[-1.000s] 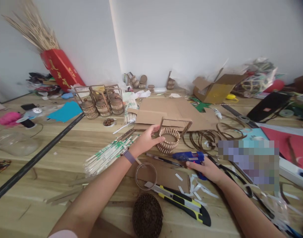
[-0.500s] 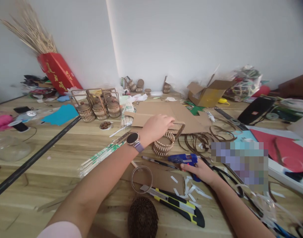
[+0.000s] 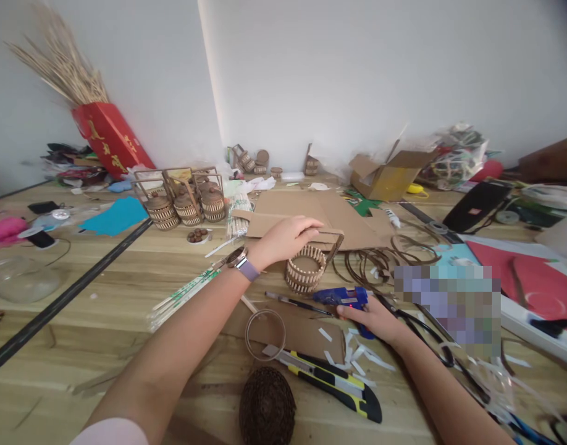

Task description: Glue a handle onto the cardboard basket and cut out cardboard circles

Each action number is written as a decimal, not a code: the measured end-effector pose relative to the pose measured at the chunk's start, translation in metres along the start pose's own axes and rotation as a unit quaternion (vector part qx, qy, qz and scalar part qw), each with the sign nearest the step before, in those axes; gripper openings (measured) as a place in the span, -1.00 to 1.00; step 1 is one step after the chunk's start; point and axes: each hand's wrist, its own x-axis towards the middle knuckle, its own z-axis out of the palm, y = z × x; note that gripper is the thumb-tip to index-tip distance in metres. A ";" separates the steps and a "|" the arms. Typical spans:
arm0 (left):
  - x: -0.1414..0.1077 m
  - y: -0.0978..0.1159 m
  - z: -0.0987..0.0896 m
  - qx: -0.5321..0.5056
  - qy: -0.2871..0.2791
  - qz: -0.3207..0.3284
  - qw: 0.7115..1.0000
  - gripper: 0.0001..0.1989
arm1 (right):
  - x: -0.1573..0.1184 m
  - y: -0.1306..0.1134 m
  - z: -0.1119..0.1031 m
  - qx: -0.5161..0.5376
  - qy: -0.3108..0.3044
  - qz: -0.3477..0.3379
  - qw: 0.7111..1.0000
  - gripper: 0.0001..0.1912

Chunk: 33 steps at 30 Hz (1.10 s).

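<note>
A small round basket [image 3: 306, 270] of light and dark slats, with a square brown handle [image 3: 335, 245], stands upright mid-table. My left hand [image 3: 290, 238], with a watch on the wrist, is closed on the handle's left side, and its fingers partly hide that side. My right hand [image 3: 373, 318] grips a blue glue gun [image 3: 341, 296], whose nozzle points left, just below the basket. Between the gun and the basket's front lies a black pen [image 3: 297, 303]. A clear ring [image 3: 265, 335] and a yellow-black cutter [image 3: 330, 380] are nearer me.
Three lidded baskets [image 3: 186, 206] stand at the back left. Flat cardboard [image 3: 311, 207] lies behind the basket, with coiled brown strips [image 3: 357, 262] to its right. A dark woven dome [image 3: 267, 405] sits at the front. Scissors [image 3: 422, 327] lie right of my right hand.
My left hand has turned slightly at the wrist, and its fingers have shifted a little left along the handle. The basket has barely moved. My right hand keeps its hold on the glue gun.
</note>
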 end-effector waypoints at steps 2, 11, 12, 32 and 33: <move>-0.001 0.000 0.001 -0.034 0.006 -0.018 0.999 -0.73 | 0.000 0.000 0.000 -0.001 0.000 0.001 1.000 -0.56; -0.014 -0.019 0.005 -0.163 0.113 -0.144 0.970 -0.56 | 0.000 -0.003 0.000 -0.002 -0.016 -0.017 1.000 -0.54; -0.015 -0.022 0.006 -0.168 0.122 -0.155 0.966 -0.57 | 0.000 -0.003 -0.001 -0.002 -0.018 -0.021 1.000 -0.54; -0.003 -0.015 -0.008 -0.354 -0.002 -0.258 0.899 -0.69 | 0.001 0.004 -0.002 -0.016 -0.006 -0.025 1.000 -0.54; -0.001 -0.016 -0.012 -0.368 -0.020 -0.264 0.891 -0.68 | 0.001 0.003 -0.001 -0.016 -0.006 -0.025 1.000 -0.55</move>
